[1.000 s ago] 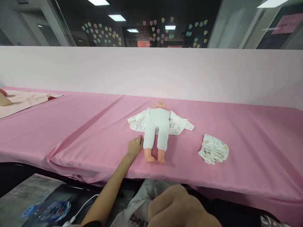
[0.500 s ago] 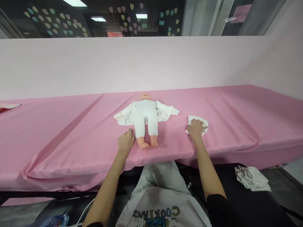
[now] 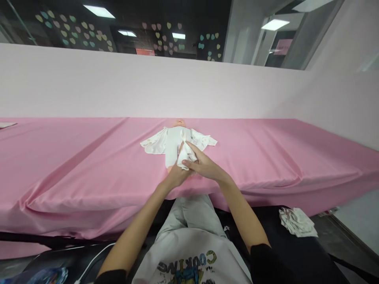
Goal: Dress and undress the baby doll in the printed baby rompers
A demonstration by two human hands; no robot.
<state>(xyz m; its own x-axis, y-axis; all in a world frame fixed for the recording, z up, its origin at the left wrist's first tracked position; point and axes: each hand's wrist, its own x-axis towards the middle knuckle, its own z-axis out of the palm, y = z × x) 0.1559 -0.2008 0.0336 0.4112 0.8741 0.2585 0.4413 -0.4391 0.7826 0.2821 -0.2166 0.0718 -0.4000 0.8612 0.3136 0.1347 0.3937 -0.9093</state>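
A baby doll (image 3: 174, 142) lies on its back on the pink-covered table (image 3: 89, 157), its head toward the pale pink wall (image 3: 148, 86) and its legs toward the person, in white clothes with a patterned jacket (image 3: 154, 144) spread open to either side beneath it. Both of the person's hands meet over the doll's lower half, near the table's front edge. The right hand (image 3: 204, 165) is closed around a small bunched piece of white patterned cloth (image 3: 185, 154), thumb and fingers pinching it just above the doll's legs. The left hand (image 3: 175, 176) sits right beside it, curled at the doll's feet and touching the lower edge of the cloth; from where I stand I cannot tell whether it actually grips the doll or only rests against it. The doll's feet are mostly hidden behind the two hands. Off to the right, below the table's edge, another crumpled white cloth (image 3: 297, 222) lies on a dark surface, well apart from the hands. At the far left, a corner of pale fabric (image 3: 6, 125) shows on the table.
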